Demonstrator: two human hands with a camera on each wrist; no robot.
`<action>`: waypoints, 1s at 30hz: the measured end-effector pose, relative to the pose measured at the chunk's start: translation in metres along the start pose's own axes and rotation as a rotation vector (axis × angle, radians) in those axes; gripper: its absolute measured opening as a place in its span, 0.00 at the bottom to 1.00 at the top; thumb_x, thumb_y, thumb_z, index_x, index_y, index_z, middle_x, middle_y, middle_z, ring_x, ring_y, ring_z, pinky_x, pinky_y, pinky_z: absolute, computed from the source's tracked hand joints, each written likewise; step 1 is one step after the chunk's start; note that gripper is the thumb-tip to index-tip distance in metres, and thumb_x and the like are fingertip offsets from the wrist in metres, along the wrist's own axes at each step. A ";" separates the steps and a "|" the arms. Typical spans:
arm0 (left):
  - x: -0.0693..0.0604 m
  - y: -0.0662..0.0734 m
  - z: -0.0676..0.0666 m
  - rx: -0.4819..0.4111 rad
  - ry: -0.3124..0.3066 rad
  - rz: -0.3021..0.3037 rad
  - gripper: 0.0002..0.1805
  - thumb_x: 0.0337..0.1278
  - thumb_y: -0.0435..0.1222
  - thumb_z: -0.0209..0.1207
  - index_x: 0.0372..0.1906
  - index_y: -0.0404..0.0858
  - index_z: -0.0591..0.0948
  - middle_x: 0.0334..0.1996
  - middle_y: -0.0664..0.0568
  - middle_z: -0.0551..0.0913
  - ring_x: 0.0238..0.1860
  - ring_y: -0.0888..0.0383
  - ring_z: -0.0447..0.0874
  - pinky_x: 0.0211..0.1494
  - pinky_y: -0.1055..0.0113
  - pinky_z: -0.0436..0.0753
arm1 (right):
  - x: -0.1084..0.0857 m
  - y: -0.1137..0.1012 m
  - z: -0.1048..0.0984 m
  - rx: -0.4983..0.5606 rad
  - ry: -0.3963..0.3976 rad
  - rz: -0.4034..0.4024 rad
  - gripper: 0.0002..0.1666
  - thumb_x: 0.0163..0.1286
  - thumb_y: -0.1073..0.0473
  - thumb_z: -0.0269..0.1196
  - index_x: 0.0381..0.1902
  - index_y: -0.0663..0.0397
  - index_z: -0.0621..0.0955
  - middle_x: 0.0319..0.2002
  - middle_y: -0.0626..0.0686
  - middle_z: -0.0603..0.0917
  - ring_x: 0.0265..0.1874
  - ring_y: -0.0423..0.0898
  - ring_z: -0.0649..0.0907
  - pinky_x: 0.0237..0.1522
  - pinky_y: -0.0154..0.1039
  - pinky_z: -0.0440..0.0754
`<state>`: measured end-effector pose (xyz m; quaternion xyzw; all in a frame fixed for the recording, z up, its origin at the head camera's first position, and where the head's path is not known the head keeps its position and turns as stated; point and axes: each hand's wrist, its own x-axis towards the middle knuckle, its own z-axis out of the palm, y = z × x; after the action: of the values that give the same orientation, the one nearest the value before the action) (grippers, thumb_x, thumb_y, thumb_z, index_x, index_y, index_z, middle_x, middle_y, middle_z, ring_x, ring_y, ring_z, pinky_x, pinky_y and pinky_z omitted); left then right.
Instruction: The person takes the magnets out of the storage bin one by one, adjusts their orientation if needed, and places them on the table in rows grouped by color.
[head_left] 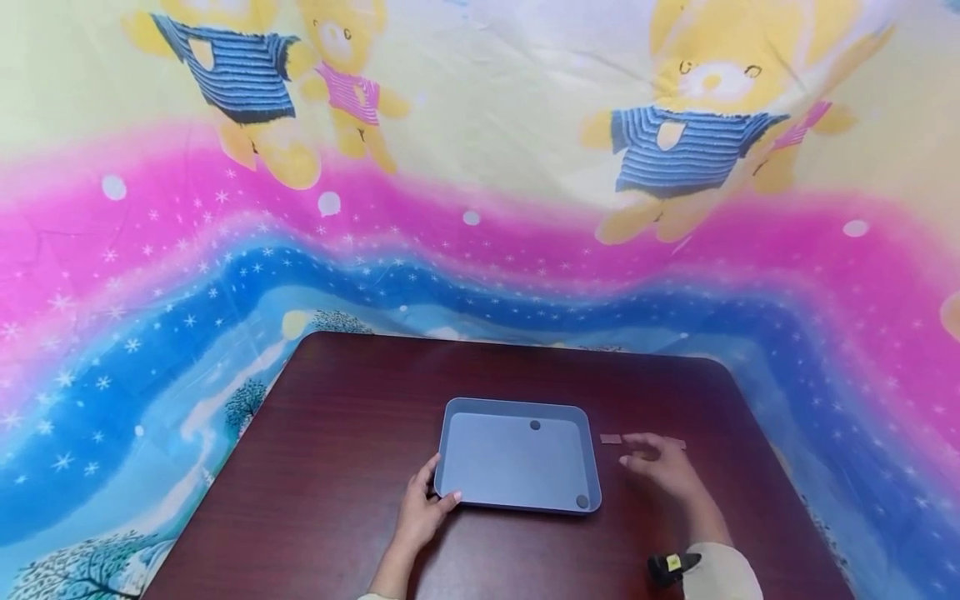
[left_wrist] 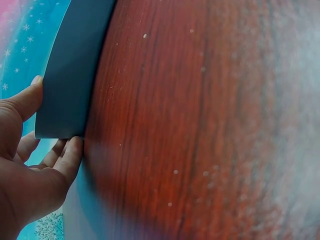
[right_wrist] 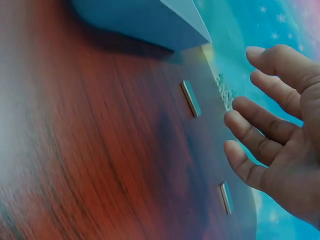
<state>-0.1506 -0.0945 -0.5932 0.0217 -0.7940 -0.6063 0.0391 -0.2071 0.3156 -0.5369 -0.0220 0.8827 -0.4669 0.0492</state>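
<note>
A shallow grey-blue rectangular tray [head_left: 502, 462] lies on the table, with two small dark round discs inside: one disc [head_left: 535, 425] towards the far right, another disc [head_left: 582, 502] in the near right corner. My left hand [head_left: 418, 512] grips the tray's near left corner, thumb at the rim and fingers around the side, as the left wrist view shows. To the right of the tray, my right hand [head_left: 667, 468] hovers with loosely bent, spread fingers and holds nothing. Close by it lie two small flat rectangular pieces, one piece [right_wrist: 191, 99] nearer the tray and another piece [right_wrist: 226, 198] farther right.
Everything sits on a dark red-brown wood-grain table [head_left: 337, 450] with rounded far corners. Behind it hangs a cloth [head_left: 480, 250] printed with bears and snowflakes. A black strap device [head_left: 672, 568] is at the right wrist, by a light sleeve [head_left: 722, 575].
</note>
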 end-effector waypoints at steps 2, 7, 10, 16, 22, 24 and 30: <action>0.000 0.000 0.000 0.003 0.002 0.003 0.41 0.44 0.32 0.70 0.66 0.34 0.65 0.51 0.31 0.67 0.50 0.41 0.74 0.47 0.60 0.78 | 0.000 -0.004 0.004 0.005 -0.015 0.012 0.33 0.57 0.50 0.69 0.57 0.59 0.75 0.51 0.63 0.78 0.48 0.57 0.78 0.45 0.50 0.77; -0.001 0.000 -0.001 0.009 0.006 0.009 0.40 0.44 0.32 0.70 0.66 0.34 0.66 0.51 0.31 0.68 0.49 0.41 0.74 0.47 0.60 0.78 | 0.002 -0.012 0.012 0.002 -0.055 -0.039 0.30 0.57 0.53 0.69 0.57 0.56 0.77 0.53 0.59 0.77 0.51 0.59 0.76 0.47 0.51 0.76; -0.001 0.001 0.000 -0.001 0.004 0.008 0.40 0.44 0.31 0.70 0.66 0.34 0.66 0.51 0.31 0.68 0.49 0.41 0.74 0.47 0.60 0.78 | 0.003 -0.019 0.016 -0.007 -0.073 -0.082 0.29 0.57 0.55 0.70 0.55 0.57 0.78 0.52 0.59 0.78 0.50 0.59 0.77 0.47 0.51 0.77; -0.001 0.003 -0.001 -0.019 0.001 0.022 0.40 0.44 0.30 0.69 0.65 0.33 0.66 0.50 0.31 0.68 0.47 0.41 0.75 0.45 0.60 0.79 | 0.004 -0.032 0.026 -0.054 -0.106 -0.118 0.26 0.55 0.57 0.70 0.52 0.59 0.79 0.50 0.59 0.79 0.48 0.58 0.78 0.46 0.51 0.77; 0.000 0.002 -0.001 -0.029 -0.012 0.035 0.40 0.44 0.29 0.69 0.65 0.31 0.65 0.50 0.29 0.67 0.48 0.39 0.75 0.45 0.59 0.79 | 0.006 -0.039 0.038 -0.088 -0.155 -0.183 0.25 0.55 0.56 0.71 0.49 0.61 0.80 0.47 0.60 0.79 0.47 0.60 0.78 0.45 0.52 0.77; -0.001 0.002 -0.001 -0.029 -0.016 0.028 0.40 0.44 0.30 0.69 0.66 0.32 0.65 0.51 0.30 0.67 0.48 0.40 0.74 0.46 0.59 0.79 | 0.006 -0.040 0.041 -0.109 -0.167 -0.215 0.25 0.54 0.55 0.71 0.49 0.61 0.80 0.46 0.60 0.79 0.47 0.60 0.77 0.45 0.54 0.76; -0.001 0.001 0.000 -0.044 -0.006 0.002 0.40 0.44 0.30 0.69 0.66 0.33 0.65 0.52 0.30 0.66 0.49 0.41 0.74 0.46 0.62 0.79 | 0.008 -0.046 0.049 -0.130 -0.187 -0.277 0.24 0.54 0.55 0.71 0.48 0.60 0.81 0.45 0.58 0.80 0.43 0.58 0.78 0.44 0.55 0.76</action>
<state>-0.1496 -0.0943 -0.5919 0.0180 -0.7806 -0.6237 0.0377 -0.2096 0.2492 -0.5271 -0.1899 0.8910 -0.4072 0.0646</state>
